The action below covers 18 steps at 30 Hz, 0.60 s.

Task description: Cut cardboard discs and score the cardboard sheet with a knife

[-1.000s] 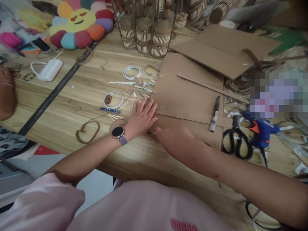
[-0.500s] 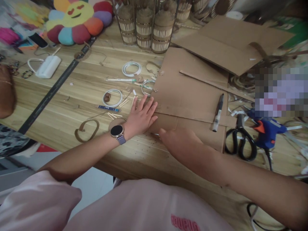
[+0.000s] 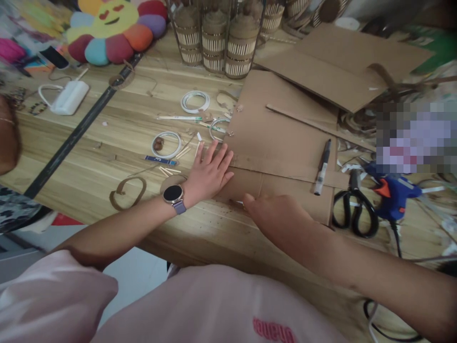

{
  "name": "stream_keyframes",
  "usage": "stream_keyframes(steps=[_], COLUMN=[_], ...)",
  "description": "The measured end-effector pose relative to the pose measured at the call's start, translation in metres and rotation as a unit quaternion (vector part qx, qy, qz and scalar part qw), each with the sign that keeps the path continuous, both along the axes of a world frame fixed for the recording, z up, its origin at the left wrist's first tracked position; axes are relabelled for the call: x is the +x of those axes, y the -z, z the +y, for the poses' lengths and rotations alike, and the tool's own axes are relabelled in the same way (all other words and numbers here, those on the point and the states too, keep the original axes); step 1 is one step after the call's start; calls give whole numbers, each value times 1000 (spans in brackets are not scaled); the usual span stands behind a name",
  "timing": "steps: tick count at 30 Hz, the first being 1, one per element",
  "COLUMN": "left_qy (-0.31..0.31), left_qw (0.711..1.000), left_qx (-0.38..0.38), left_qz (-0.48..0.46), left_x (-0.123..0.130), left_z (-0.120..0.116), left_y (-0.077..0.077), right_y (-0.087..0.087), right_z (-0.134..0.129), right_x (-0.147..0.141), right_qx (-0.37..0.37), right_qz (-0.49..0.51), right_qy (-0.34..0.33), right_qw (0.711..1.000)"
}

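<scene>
My left hand (image 3: pixel 208 172), wearing a watch, lies flat with its fingers spread over the left edge of a cardboard sheet (image 3: pixel 282 136). To its right, my right hand (image 3: pixel 273 209) is closed at the sheet's near edge. A thin, pale, blade-like tip (image 3: pixel 237 203) sticks out to the left of its fingers; the palm hides the rest of that tool. On the sheet lie a narrow cardboard strip (image 3: pixel 310 123) and a marker pen (image 3: pixel 322 167).
Black-handled scissors (image 3: pixel 355 209) and a blue glue gun (image 3: pixel 396 193) lie right of the sheet. More cardboard (image 3: pixel 346 62) is stacked behind. Tape rolls (image 3: pixel 194 102), a metal-like dark strip (image 3: pixel 85 124) and small stick baskets (image 3: pixel 214 43) are on the table. Another person's arm (image 3: pixel 7 136) shows at left.
My right hand has slid a little to the right along the cardboard, and more of the pale tip shows. My left hand stays pressed in the same place.
</scene>
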<state>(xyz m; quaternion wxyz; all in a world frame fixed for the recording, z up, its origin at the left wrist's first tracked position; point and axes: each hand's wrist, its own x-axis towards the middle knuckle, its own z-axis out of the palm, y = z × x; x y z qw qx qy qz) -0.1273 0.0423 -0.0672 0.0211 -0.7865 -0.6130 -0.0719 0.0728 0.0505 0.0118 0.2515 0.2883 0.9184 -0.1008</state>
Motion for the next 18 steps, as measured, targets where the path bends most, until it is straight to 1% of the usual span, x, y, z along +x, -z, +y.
stream_keyframes(steps=[3,5,9,11,14,18], left_qy=[-4,-18,-56,-60,-51,-47], left_qw=[1000,1000,996,995,997,997], left_qx=[0,4,14,16,18,18], left_qz=[-6,-22,-68,-74,-62,-53], left_x=[4,8,18,21,23,22], left_z=[1,4,8,8,7,5], left_y=[-6,-7,-1,3,5,3], right_y=[-1,-5,-16,-20,-20,-16], right_z=[5,10,13,12,10,10], right_x=[-1,-3,-8,-8,-7,-2], right_qx=[11,10,6,8,11,14], right_qz=[-29,-32,-29,-27,-23,-34], right_qy=[-32,-47,-62,-63,-71,-78], right_qw=[999,998,998,998,997,996])
